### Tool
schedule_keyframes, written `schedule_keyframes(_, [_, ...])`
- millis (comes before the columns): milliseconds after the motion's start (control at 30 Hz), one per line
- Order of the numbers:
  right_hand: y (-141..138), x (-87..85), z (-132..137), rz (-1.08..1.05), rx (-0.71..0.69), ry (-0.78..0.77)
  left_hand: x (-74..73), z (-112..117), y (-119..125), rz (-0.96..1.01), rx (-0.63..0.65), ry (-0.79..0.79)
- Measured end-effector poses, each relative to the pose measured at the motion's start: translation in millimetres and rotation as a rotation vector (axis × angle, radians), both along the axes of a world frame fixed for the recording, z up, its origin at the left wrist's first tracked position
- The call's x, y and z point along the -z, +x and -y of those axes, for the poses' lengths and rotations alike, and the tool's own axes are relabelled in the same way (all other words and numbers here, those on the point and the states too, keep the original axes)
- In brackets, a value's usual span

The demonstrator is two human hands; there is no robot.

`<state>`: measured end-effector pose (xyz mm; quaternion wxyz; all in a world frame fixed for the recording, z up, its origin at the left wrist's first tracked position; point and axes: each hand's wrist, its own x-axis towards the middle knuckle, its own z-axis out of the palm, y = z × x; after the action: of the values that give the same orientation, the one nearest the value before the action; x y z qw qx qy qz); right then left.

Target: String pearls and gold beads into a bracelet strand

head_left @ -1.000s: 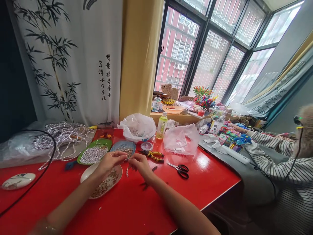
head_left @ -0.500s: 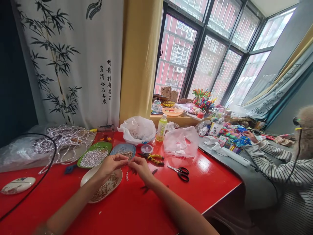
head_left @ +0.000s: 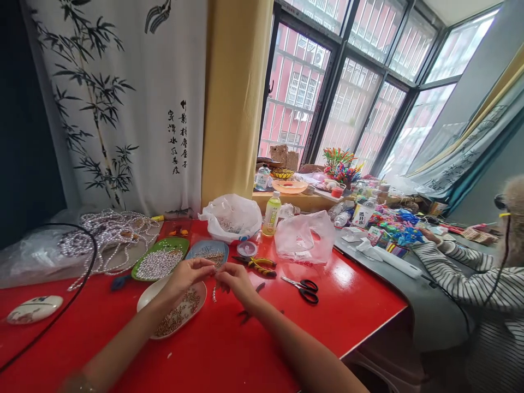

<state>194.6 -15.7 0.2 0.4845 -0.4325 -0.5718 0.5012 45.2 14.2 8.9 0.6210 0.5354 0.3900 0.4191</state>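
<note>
My left hand (head_left: 187, 274) and my right hand (head_left: 234, 280) meet over the red table (head_left: 229, 349), both pinched on a short strand of pearl beads (head_left: 214, 295) that dangles between them. Under my left hand lies a white oval plate (head_left: 148, 295) of small brown beads. Behind it stand a green dish (head_left: 141, 262) of white pearls and a blue dish (head_left: 195, 250) of mixed beads.
Yellow-handled pliers (head_left: 257, 265), scissors (head_left: 303, 287), a tape roll (head_left: 246, 249), two plastic bags (head_left: 231, 215) and a drink bottle (head_left: 270, 213) lie beyond my hands. Pearl strings (head_left: 102, 234) are heaped at left. A person in a striped top (head_left: 470, 284) works at the right table.
My hands stay together on the strand, with only slight finger movement. The view has shifted a little. The other person's hand has drawn back toward them.
</note>
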Motion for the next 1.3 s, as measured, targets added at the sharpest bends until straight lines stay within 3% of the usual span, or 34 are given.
schedule_keyframes(300, [-0.2,1.7,0.0,0.004,-0.001,0.015,6.8,-4.0,0.5,0.003,0.058,-0.003])
schedule_keyframes(600, [0.4,-3.3,0.7,-0.002,0.021,0.051,3.0,-3.7,-1.4,0.233,0.059,-0.154])
schedule_keyframes(1300, [0.9,-7.3,1.4,0.014,0.015,0.069,8.0,-6.9,-1.4,0.368,0.093,-0.269])
